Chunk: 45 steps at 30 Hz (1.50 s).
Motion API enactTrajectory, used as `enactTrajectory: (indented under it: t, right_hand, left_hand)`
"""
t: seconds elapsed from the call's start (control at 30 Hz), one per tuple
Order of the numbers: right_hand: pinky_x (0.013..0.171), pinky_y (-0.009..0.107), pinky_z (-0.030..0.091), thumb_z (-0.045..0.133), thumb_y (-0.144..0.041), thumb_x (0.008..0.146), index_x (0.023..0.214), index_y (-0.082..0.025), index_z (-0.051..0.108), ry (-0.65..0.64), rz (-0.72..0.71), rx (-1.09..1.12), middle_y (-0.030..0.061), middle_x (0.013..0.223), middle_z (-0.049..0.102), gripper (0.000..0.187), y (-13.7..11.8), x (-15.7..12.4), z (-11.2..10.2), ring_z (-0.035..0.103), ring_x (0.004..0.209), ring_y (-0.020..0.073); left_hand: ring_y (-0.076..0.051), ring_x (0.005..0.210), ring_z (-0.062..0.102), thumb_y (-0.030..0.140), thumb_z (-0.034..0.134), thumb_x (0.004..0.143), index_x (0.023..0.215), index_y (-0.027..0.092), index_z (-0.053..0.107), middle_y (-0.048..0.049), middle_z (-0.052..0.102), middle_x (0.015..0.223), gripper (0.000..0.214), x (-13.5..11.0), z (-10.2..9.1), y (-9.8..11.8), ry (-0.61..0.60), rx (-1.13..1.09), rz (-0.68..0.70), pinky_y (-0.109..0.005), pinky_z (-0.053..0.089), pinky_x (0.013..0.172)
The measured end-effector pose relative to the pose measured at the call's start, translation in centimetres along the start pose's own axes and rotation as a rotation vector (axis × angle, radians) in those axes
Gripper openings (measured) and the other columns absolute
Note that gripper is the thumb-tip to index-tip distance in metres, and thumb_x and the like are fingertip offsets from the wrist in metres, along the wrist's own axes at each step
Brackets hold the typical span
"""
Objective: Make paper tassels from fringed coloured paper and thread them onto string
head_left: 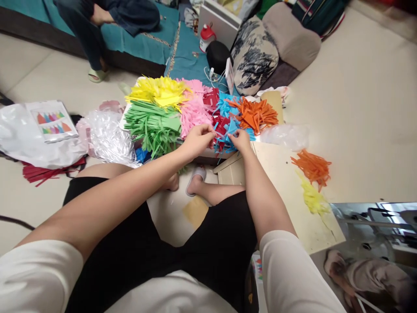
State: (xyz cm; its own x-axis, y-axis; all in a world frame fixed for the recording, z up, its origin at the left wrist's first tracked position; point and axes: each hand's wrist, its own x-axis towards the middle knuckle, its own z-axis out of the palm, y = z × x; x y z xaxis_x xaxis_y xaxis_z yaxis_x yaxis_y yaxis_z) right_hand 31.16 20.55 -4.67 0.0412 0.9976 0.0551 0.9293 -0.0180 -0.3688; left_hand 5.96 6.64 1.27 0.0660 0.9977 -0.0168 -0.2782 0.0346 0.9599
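Observation:
My left hand [199, 141] is closed in a pinch at the front of the low table, its fingertips among thin blue strips. My right hand [241, 141] pinches the near edge of a blue fringed paper tassel [232, 127] just beside it. Around them lie piles of fringed paper: dark red [220, 124], pink [196, 108], green [153, 121], yellow [159, 91] and orange [256, 114]. The exact hold of my left fingertips is too small to make out clearly.
A wooden board [293, 191] at the right bears an orange tassel [312, 167] and a yellow one [314, 198]. Silvery plastic [110, 134] and a white bag [39, 148] lie left. Behind the table, a person's leg [80, 34] rests by a teal-covered sofa [146, 48].

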Motion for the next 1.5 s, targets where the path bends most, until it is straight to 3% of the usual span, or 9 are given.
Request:
enactTrajectory:
  t: [0.17,0.3,0.57,0.67,0.83,0.93,1.1,1.3,1.5]
  right_hand:
    - [0.097,0.039,0.055,0.073,-0.036,0.101,0.09,-0.021,0.066,-0.058,0.008,-0.092,0.0143,0.104,0.079,0.02,-0.6,-0.3,0.7,0.07,0.1,0.0292]
    - [0.101,0.043,0.056,0.076,-0.038,0.101,0.104,-0.018,0.073,-0.065,0.028,-0.153,0.019,0.118,0.082,0.02,-1.0,-0.7,0.8,0.074,0.11,0.0346]
    - [0.109,0.054,0.058,0.075,-0.031,0.101,0.115,-0.015,0.078,-0.052,0.015,-0.261,0.0262,0.122,0.083,0.022,-2.0,-0.9,0.3,0.076,0.125,0.0457]
    - [0.112,0.051,0.057,0.069,-0.021,0.101,0.114,-0.015,0.078,-0.019,0.031,-0.272,0.027,0.126,0.082,0.017,-1.9,-0.7,-0.2,0.076,0.127,0.0438]
    - [0.11,0.046,0.058,0.076,-0.026,0.097,0.108,-0.014,0.077,-0.005,0.048,-0.229,0.025,0.119,0.083,0.016,-1.4,-1.1,-0.1,0.078,0.12,0.0407]
    - [0.112,0.046,0.056,0.065,-0.016,0.099,0.109,-0.012,0.075,0.096,0.09,-0.196,0.0263,0.119,0.081,0.015,-1.3,-1.1,-0.4,0.077,0.122,0.0394]
    - [0.122,0.051,0.051,0.036,-0.013,0.11,0.132,-0.007,0.068,0.341,0.15,-0.126,0.0303,0.14,0.073,0.039,-0.3,-0.5,-2.3,0.07,0.135,0.0356]
    - [0.107,0.049,0.06,0.059,-0.013,0.096,0.104,-0.013,0.075,0.289,0.064,-0.04,0.019,0.104,0.08,0.018,1.3,-0.5,-4.0,0.075,0.104,0.0315]
    - [0.125,0.069,0.046,0.028,-0.02,0.112,0.143,-0.015,0.068,0.764,-0.015,-0.104,0.0252,0.145,0.067,0.051,1.7,-0.5,-7.8,0.063,0.146,0.0384]
  left_hand:
    - [-0.011,0.048,0.058,0.004,0.064,0.085,0.069,0.019,0.061,0.0038,0.06,0.051,0.022,-0.6,-2.2,-2.7,0.104,0.013,-0.102,-0.02,0.048,0.057]
    - [-0.011,0.049,0.058,0.006,0.066,0.08,0.071,0.018,0.064,0.0038,0.06,0.052,0.016,-1.3,-3.7,-2.9,0.13,-0.002,-0.115,-0.019,0.049,0.056]
    - [-0.01,0.047,0.059,0.004,0.066,0.082,0.069,0.017,0.065,0.003,0.062,0.051,0.018,-0.8,-2.9,-1.6,0.102,-0.015,-0.039,-0.018,0.047,0.055]
    - [-0.009,0.046,0.058,0.001,0.064,0.084,0.068,0.017,0.064,0.0033,0.061,0.05,0.022,-1.1,-3.1,-1.6,0.112,-0.021,-0.05,-0.018,0.046,0.055]
    - [-0.009,0.046,0.059,-0.001,0.065,0.086,0.068,0.017,0.062,0.0036,0.061,0.051,0.026,-1.0,-3.3,-1.3,0.123,-0.041,-0.055,-0.017,0.046,0.054]
    - [-0.009,0.046,0.058,-0.001,0.062,0.088,0.068,0.017,0.061,0.0038,0.06,0.05,0.027,-1.0,-3.1,-1.0,0.13,-0.044,-0.071,-0.017,0.046,0.055]
    - [-0.009,0.046,0.057,-0.001,0.06,0.09,0.067,0.018,0.059,0.0032,0.06,0.05,0.03,-1.3,-2.8,-0.3,0.126,-0.046,-0.068,-0.018,0.044,0.056]
    - [-0.009,0.045,0.056,-0.001,0.059,0.091,0.067,0.018,0.059,0.0029,0.06,0.049,0.031,-1.4,-2.3,0.2,0.133,-0.053,-0.097,-0.018,0.042,0.054]
    - [-0.011,0.048,0.057,0.002,0.063,0.086,0.071,0.018,0.062,0.0029,0.06,0.053,0.022,-0.6,-3.5,0.5,0.177,-0.083,-0.037,-0.02,0.048,0.056]
